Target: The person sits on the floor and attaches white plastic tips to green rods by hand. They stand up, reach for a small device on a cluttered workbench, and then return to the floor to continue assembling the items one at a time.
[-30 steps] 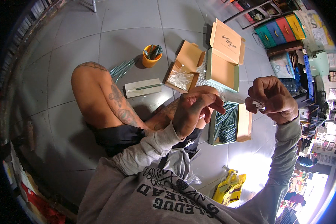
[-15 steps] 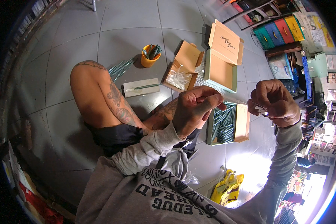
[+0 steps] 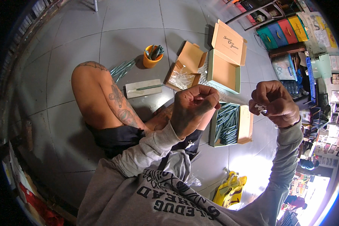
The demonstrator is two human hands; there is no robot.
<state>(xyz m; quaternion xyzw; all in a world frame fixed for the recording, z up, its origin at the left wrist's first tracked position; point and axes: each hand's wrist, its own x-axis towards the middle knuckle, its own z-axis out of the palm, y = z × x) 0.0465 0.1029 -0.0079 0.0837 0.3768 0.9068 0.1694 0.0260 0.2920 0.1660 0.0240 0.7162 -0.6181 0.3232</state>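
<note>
My left hand [image 3: 194, 109] is raised in front of my lap, its fingers curled and the thumb against the index finger. Whatever it may pinch is hidden. Across a gap to the right, my right hand [image 3: 277, 103] is closed on a small white piece [image 3: 260, 108] that shows between its fingertips. Below and between the hands lies an open box of dark green pens [image 3: 226, 122]. Beyond my left hand, a smaller open cardboard box [image 3: 189, 56] holds clear and white slender pieces [image 3: 182, 78]. One green pen [image 3: 148, 87] rests on a pale flat block [image 3: 133, 94].
An orange cup [image 3: 150, 63] of dark green items stands on the grey tiled floor. Several green pens [image 3: 122, 70] lie beside my knee [image 3: 88, 71]. A larger open box [image 3: 224, 75] sits farther off. A yellow bag [image 3: 229, 190] is at the lower right, and coloured drawers [image 3: 282, 32] stand at the far right.
My left hand has shifted slightly left, its fingers more curled. My right hand has moved a little left and turned slightly, still pinching the white piece. The boxes and pens have stayed put.
</note>
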